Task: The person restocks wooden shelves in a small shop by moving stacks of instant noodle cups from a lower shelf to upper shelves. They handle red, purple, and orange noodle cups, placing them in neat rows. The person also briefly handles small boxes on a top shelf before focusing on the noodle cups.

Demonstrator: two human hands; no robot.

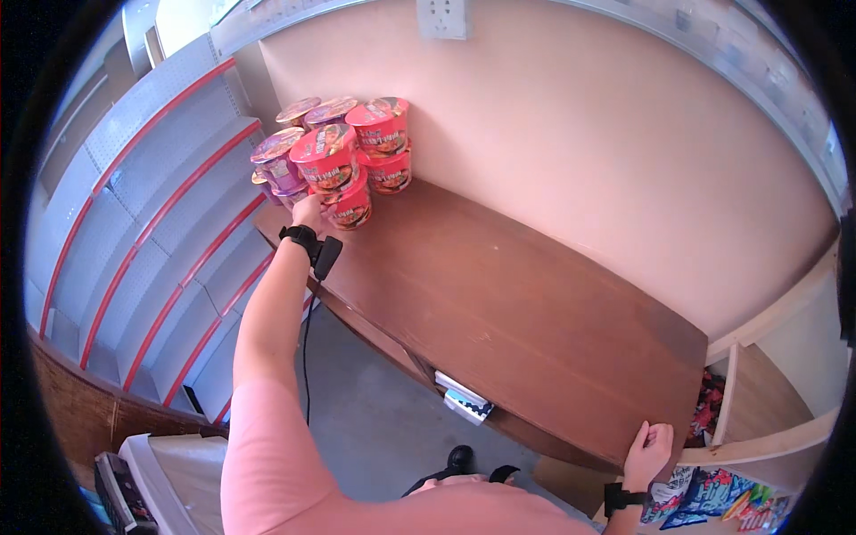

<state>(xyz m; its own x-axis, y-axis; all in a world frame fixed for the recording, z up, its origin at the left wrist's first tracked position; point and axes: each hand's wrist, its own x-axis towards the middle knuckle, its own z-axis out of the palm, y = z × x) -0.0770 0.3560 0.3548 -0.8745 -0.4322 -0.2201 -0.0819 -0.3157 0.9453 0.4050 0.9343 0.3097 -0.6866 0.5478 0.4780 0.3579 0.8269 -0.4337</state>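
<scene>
Stacked instant noodle bowls stand at the table's far left end, red ones in front and to the right, purple ones on the left. My left hand (308, 212) reaches to the front stack, its fingers closed against the lower red noodle bowl (351, 212); some fingertips are hidden. Directly above sits another red noodle bowl (325, 160). A purple noodle bowl (279, 165) stands just left of it. Far to the right, my right hand (649, 453) rests near the table's front corner with its fingers curled in and nothing visible in them.
The brown wooden table (499, 285) runs along a pink wall (571, 134). Grey shelves (152, 196) with red edges stand at left. A drawer (464, 397) below the tabletop holds a white and blue item. Bright snack packets (713, 499) fill a wooden rack at lower right.
</scene>
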